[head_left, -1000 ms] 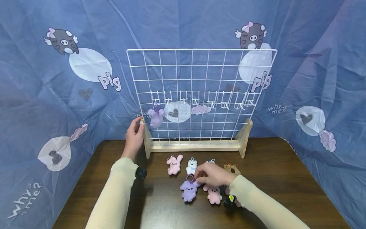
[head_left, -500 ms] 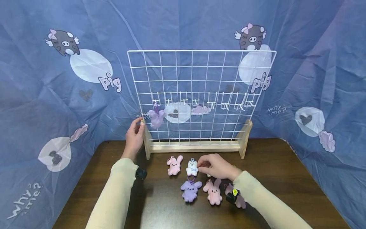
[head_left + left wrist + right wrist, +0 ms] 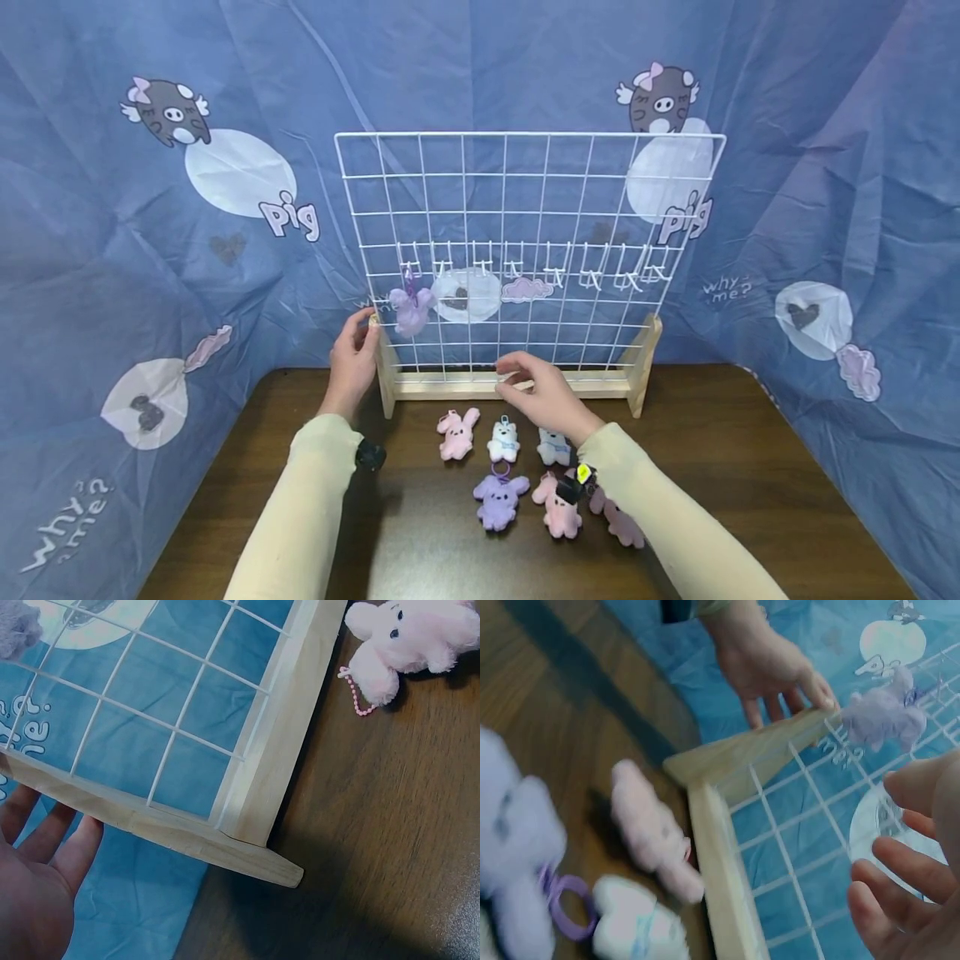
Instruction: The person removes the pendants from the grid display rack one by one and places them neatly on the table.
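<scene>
My left hand [image 3: 352,358] grips the wooden side post [image 3: 384,358] of a white wire grid rack [image 3: 504,174], thumb in front and fingers behind. In the right wrist view, a purple plush keychain [image 3: 885,712] hangs near that post, on the leftmost hook. My right hand [image 3: 543,396] is in front of the rack's lower bar, fingers loosely bent and apart, holding nothing. Below it on the table lie white bear plush keychains [image 3: 504,442], a pink rabbit one [image 3: 456,435] to the left, and a purple one [image 3: 498,502] with a ring.
More pink plush keychains, one upright [image 3: 561,518] and one tilted [image 3: 622,523], lie by my right sleeve [image 3: 660,508]. Several wire hooks [image 3: 555,275] line the middle of the grid. Blue printed cloth [image 3: 225,83] hangs behind and at both sides of the brown table [image 3: 420,558].
My right hand has moved up from the plush keychains toward the rack's base, uncovering the right-hand white bear. The brown plush keychain seen earlier is now hidden by the sleeve. My left hand stays put.
</scene>
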A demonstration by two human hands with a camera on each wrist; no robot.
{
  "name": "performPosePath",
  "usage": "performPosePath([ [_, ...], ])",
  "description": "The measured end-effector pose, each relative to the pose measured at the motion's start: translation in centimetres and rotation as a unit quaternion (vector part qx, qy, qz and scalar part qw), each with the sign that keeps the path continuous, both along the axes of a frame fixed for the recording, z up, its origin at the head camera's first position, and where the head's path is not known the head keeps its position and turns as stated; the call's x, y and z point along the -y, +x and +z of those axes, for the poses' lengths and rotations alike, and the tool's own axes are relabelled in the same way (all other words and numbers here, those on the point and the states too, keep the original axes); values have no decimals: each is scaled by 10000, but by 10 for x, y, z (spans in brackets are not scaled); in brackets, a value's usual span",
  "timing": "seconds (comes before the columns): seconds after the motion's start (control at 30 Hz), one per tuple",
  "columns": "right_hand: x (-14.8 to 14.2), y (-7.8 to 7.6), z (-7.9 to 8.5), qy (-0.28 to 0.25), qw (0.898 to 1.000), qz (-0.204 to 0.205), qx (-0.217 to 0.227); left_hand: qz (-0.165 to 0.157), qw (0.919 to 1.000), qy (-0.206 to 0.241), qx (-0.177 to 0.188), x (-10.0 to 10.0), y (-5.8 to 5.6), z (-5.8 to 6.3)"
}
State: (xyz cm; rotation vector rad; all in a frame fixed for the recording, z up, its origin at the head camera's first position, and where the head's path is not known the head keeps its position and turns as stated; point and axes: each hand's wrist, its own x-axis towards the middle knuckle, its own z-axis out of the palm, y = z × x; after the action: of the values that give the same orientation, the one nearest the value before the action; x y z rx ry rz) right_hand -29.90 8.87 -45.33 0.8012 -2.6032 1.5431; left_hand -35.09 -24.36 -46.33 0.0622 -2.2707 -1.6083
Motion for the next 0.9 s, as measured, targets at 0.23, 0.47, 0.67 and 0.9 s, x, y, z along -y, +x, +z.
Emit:
performPosePath([
  [0.23,41,-14,26,-336,9993,-89,-112,-44,10000,31,6,0,-1,1],
  [0.47,78,-20,61,-598,9981,118,-67,-1,9999,72,-105,1,-4,5],
  [0.67,99,-22,78,-567,9982,152,134,25,10000,-14,-64,1,-3,4],
  [0.9,115,-27,85,-620,9968,92,491,-46,9999,-58,-142,1,0,0],
])
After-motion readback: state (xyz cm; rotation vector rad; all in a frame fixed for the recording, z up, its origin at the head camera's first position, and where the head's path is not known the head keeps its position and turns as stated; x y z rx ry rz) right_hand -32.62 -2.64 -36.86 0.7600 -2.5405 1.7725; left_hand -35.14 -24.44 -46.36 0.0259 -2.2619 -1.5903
